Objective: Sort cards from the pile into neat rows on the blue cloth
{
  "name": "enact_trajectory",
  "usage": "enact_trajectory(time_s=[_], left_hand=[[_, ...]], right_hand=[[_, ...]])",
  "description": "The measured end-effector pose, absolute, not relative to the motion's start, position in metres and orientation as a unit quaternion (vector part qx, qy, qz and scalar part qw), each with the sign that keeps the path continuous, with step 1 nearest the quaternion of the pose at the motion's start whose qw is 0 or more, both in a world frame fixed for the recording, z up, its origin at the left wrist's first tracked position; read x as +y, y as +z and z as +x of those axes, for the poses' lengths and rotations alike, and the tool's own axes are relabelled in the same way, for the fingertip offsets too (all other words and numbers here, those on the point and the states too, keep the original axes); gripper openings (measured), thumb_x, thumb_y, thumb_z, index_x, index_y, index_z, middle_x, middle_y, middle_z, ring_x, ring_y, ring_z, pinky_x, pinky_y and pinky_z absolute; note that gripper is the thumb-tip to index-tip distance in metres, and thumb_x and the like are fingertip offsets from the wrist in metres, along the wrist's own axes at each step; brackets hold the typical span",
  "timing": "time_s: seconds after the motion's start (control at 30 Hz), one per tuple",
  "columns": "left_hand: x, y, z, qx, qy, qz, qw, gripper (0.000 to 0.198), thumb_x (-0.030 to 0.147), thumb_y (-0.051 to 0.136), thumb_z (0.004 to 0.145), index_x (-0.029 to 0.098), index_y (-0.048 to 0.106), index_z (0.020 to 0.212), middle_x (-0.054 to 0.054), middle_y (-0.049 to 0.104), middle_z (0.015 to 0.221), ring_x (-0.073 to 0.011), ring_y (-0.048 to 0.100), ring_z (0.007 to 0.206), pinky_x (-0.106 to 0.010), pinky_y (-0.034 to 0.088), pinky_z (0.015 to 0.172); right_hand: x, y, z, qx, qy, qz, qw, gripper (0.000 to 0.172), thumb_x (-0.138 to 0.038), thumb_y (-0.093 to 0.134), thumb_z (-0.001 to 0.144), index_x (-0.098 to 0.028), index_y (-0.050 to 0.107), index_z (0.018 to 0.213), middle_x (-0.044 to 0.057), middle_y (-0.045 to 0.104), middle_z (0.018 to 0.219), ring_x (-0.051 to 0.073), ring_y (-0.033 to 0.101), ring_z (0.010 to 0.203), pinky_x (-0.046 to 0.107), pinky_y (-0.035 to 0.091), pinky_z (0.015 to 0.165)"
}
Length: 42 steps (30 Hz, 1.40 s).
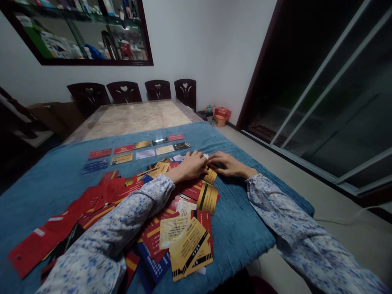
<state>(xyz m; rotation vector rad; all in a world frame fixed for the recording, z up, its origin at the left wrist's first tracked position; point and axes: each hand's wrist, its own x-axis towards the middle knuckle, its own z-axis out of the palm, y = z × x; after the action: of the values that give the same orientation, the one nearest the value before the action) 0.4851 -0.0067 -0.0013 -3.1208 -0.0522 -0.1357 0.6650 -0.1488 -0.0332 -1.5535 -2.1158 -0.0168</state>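
Note:
At the far end of a loose pile of cards, my left hand point(190, 166) bends its fingers down over the cards, and what lies under them is hidden. Close on its right, my right hand point(229, 164) has thumb and fingers drawn together at the pile's edge. A small white piece point(206, 156) shows between the two hands; I cannot tell which holds it. Just below the fingertips lies a gold card point(210, 175). Nearer to me, more gold cards point(190, 247), red cards point(162, 232) and a blue card point(151, 265) overlap.
Beyond the pile, cards stand in two rows, among them a red card point(123, 149), a lilac card point(145, 154) and a dark blue stack point(95, 166). A blue cloth point(241, 228) covers this part of the marble-topped table point(143, 112). Dark chairs point(124, 92) line its far side.

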Motion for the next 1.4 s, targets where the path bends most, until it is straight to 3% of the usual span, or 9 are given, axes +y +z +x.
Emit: enact_trajectory(time_s=[0.27,0.5,0.67,1.0,1.2,1.4], left_hand=[[-0.006,-0.002,0.484,-0.011,-0.062,-0.998,0.031,0.023,0.026,0.053,0.1,0.018,0.068,0.116,-0.015,0.066,0.114,-0.0301,0.056,0.112,-0.043,0.043,0.091],[-0.013,0.003,0.474,0.024,-0.038,-0.999,0.014,0.024,0.021,0.052,0.097,0.018,0.075,0.102,-0.013,0.071,0.109,-0.0261,0.064,0.101,-0.039,0.046,0.086],[-0.019,0.009,0.469,0.028,-0.046,-0.998,-0.015,0.022,0.025,0.057,0.094,0.017,0.078,0.096,-0.013,0.072,0.106,-0.0253,0.067,0.095,-0.036,0.049,0.082],[-0.023,0.01,0.463,0.029,-0.06,-0.998,-0.011,0.034,0.05,0.066,0.089,0.019,0.076,0.099,-0.012,0.071,0.102,-0.0281,0.066,0.097,-0.04,0.05,0.087],[-0.023,0.012,0.467,0.002,-0.049,-0.999,-0.001,0.024,0.031,0.058,0.091,0.016,0.076,0.093,-0.014,0.075,0.093,-0.0261,0.069,0.084,-0.037,0.05,0.075],[-0.015,0.013,0.469,-0.005,-0.068,-0.997,-0.028,0.023,0.014,0.053,0.086,0.016,0.075,0.092,-0.013,0.077,0.095,-0.0244,0.071,0.084,-0.032,0.051,0.074]], right_hand=[[-0.152,-0.029,0.665,-0.783,0.059,-0.58,0.218,0.055,-0.011,0.06,0.075,-0.021,0.071,0.129,0.012,0.069,0.134,0.029,0.059,0.117,0.052,0.047,0.105],[-0.154,-0.023,0.661,-0.78,0.056,-0.584,0.217,0.035,-0.023,0.057,0.094,-0.022,0.073,0.124,0.013,0.07,0.13,0.026,0.061,0.114,0.049,0.048,0.103],[-0.155,-0.021,0.66,-0.775,0.056,-0.596,0.202,0.031,-0.03,0.057,0.098,-0.024,0.073,0.124,0.012,0.069,0.129,0.026,0.061,0.112,0.046,0.05,0.1],[-0.153,-0.024,0.665,-0.778,0.061,-0.595,0.194,0.033,-0.034,0.053,0.101,-0.024,0.073,0.125,0.013,0.07,0.127,0.027,0.059,0.111,0.049,0.05,0.099],[-0.154,-0.02,0.671,-0.783,0.076,-0.579,0.212,0.03,-0.029,0.055,0.1,-0.022,0.074,0.123,0.013,0.074,0.12,0.026,0.063,0.112,0.048,0.05,0.101],[-0.15,-0.029,0.672,-0.753,0.013,-0.596,0.279,0.03,-0.028,0.048,0.103,-0.019,0.075,0.111,0.011,0.076,0.101,0.022,0.069,0.094,0.037,0.055,0.085]])
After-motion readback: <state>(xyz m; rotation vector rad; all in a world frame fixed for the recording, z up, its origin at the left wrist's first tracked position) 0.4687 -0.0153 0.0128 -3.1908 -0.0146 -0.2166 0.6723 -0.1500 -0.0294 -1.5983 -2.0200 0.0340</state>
